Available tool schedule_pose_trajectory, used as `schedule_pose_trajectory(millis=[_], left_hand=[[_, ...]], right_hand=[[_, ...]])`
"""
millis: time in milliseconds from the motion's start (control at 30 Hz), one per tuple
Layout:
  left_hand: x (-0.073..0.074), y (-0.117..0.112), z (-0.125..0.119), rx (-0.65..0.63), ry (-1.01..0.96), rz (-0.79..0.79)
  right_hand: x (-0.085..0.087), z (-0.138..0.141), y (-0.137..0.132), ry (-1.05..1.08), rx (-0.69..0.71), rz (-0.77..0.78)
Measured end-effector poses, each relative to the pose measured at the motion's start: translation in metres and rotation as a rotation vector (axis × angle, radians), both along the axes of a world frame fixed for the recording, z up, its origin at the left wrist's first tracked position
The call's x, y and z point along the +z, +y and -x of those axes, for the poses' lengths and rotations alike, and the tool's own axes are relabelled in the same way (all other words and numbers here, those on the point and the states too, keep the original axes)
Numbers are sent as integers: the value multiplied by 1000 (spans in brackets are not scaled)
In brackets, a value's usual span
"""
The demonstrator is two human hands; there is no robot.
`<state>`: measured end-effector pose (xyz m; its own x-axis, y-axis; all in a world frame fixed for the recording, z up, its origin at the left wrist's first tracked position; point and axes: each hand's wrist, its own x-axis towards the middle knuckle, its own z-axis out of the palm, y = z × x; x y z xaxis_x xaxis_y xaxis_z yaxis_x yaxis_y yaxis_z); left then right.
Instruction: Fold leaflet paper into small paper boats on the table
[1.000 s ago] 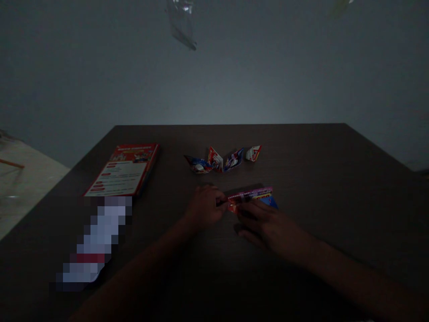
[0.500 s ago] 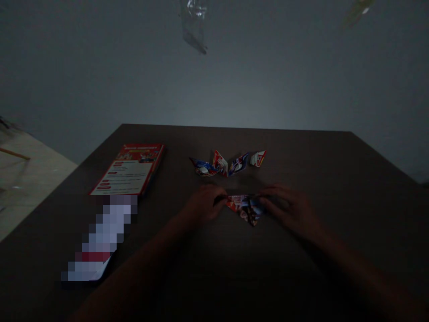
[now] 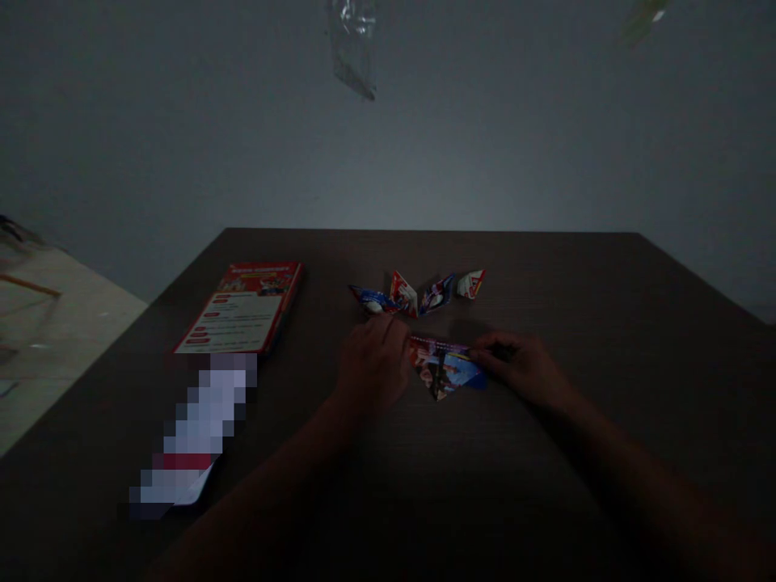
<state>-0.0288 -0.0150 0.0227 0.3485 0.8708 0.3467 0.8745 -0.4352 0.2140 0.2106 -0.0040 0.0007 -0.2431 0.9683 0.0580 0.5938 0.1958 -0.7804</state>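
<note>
A folded piece of printed paper [image 3: 444,368], red, blue and dark with a point toward me, is held between my two hands just above or on the table. My left hand [image 3: 374,360] is closed at its left end, the fingertips hidden behind the knuckles. At the upper right corner, my right hand [image 3: 521,364] pinches the paper between thumb and fingers. Just beyond my hands stand several small folded paper shapes in a row, among them a blue one [image 3: 373,301], a red and white one [image 3: 404,293] and a whitish one [image 3: 471,284].
On the left of the dark table [image 3: 546,267] lies a red-bordered booklet or stack [image 3: 239,311]. Nearer me is a phone-like device [image 3: 194,436] with a blurred bright screen. A clear plastic bag [image 3: 355,48] hangs on the wall behind.
The paper has turned slightly, and more of its blue right side shows. My left hand has shifted up over the paper's left end. The right hand still pinches its right corner.
</note>
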Motion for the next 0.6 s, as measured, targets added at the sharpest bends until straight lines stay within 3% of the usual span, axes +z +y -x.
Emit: schedule_pose_trajectory(millis=[167, 233, 433, 600], left_hand=[[-1, -23, -20, -397, 58, 68], [-5, -26, -24, -483, 75, 77], [-8, -26, -28, -498, 131, 12], [-13, -30, -34, -483, 169, 8]], right_hand=[[-1, 9, -4, 124, 62, 42], [-1, 12, -5, 168, 71, 60], [-2, 16, -7, 283, 92, 127], [-4, 16, -9, 220, 133, 75]])
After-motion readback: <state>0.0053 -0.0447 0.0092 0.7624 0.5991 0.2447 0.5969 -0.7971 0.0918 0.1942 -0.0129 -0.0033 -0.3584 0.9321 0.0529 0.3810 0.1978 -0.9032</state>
